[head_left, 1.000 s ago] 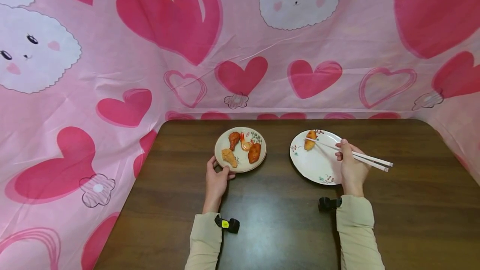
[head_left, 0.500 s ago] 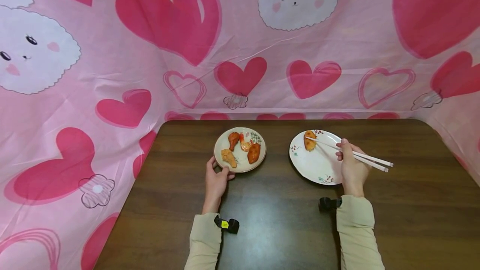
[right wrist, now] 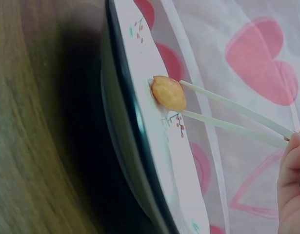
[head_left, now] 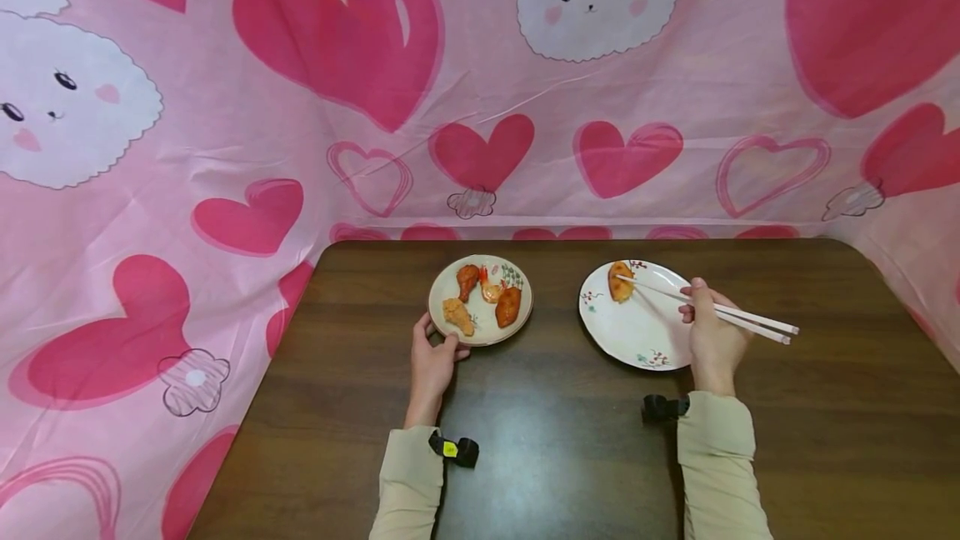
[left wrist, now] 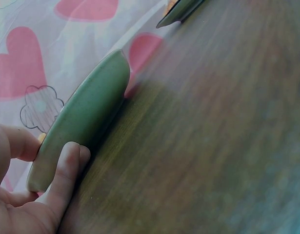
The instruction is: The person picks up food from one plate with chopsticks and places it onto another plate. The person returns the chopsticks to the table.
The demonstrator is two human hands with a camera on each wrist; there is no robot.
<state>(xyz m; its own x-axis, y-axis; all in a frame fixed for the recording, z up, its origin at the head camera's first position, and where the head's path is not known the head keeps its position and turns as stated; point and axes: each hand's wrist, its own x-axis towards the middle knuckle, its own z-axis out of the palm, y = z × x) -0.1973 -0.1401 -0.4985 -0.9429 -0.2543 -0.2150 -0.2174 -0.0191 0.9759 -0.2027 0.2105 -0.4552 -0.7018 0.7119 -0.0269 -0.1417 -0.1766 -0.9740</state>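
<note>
My left hand point(head_left: 432, 365) grips the near left rim of a small plate point(head_left: 487, 337), thumb over the edge and fingers under its green outer side point(left wrist: 91, 105). On that plate are a drumstick point(head_left: 468, 280), a shrimp point(head_left: 491, 288), a pale fried chicken piece point(head_left: 459, 317) and a browned wing piece point(head_left: 508, 307). My right hand point(head_left: 716, 340) holds white chopsticks point(head_left: 738, 319) over a larger white plate point(head_left: 633, 327). Their tips are parted around a golden fried piece point(right wrist: 169, 93), which lies at that plate's far left side.
Both plates stand toward the far side of a brown wooden table point(head_left: 555, 440), with a gap between them. A pink cloth point(head_left: 517, 173) with hearts hangs behind the table and along its left side.
The fried piece on the larger plate has turned a little, showing more of its broad face. My right hand and the chopsticks have shifted slightly right. The left hand stays put.
</note>
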